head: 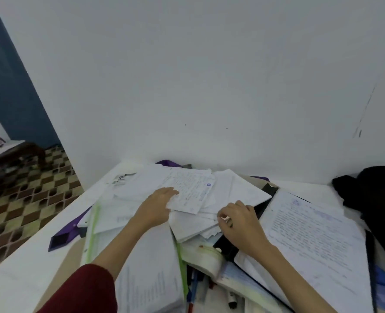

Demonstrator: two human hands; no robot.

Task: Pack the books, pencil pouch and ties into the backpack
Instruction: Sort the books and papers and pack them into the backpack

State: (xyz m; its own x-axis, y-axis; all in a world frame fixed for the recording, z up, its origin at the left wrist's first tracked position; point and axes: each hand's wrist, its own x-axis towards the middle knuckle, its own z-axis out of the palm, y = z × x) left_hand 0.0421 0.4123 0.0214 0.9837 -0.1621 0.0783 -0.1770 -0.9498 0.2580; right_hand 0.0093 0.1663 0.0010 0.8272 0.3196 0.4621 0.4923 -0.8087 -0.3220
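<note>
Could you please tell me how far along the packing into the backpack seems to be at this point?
Nothing looks packed yet. The black backpack sits at the table's right edge, its inside hidden. In hand: the left hand and right hand are gathering a stack of loose papers. Left: the books, purple tie and pens remain out.

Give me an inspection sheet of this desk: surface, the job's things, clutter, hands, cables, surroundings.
Surface: white table against a white wall, mostly buried under paper.
Job's things: purple tie trails from under the papers at left; black backpack at far right; open handwritten notebook at right; pencil pouch not made out.
Clutter: loose sheets heaped mid-table; pens at the near edge.
Hands: left hand flat on the sheets; right hand pinches the stack's edge.
Cables: nothing seen.
Surroundings: checkered floor, dark side table at left.
</note>
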